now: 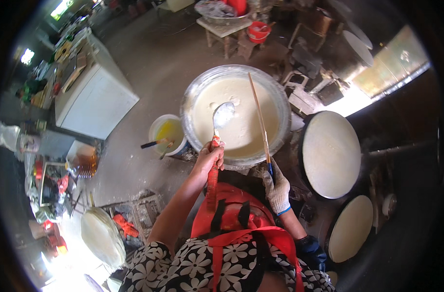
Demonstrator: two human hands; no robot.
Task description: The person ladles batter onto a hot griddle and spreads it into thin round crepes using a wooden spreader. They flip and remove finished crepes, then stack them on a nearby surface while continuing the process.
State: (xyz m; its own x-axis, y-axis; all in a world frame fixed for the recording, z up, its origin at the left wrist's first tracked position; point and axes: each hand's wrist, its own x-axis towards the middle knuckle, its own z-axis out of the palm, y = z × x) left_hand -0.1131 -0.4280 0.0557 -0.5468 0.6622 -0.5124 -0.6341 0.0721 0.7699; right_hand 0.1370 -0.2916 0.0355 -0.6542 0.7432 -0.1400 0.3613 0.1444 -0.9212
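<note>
Your left hand [210,156] fingers grip the ladle [222,117], dipped in batter [241,121]; right hand [276,187] fingers clamp the stick [259,112]; griddle [330,154] at 3 o'clock is already coated.

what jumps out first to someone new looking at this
A wide metal basin of pale batter sits centre. The bare left hand dips a red-handled ladle into it, and the gloved right hand holds a long stick across it. Two round griddles spread with batter lie to the right.
</note>
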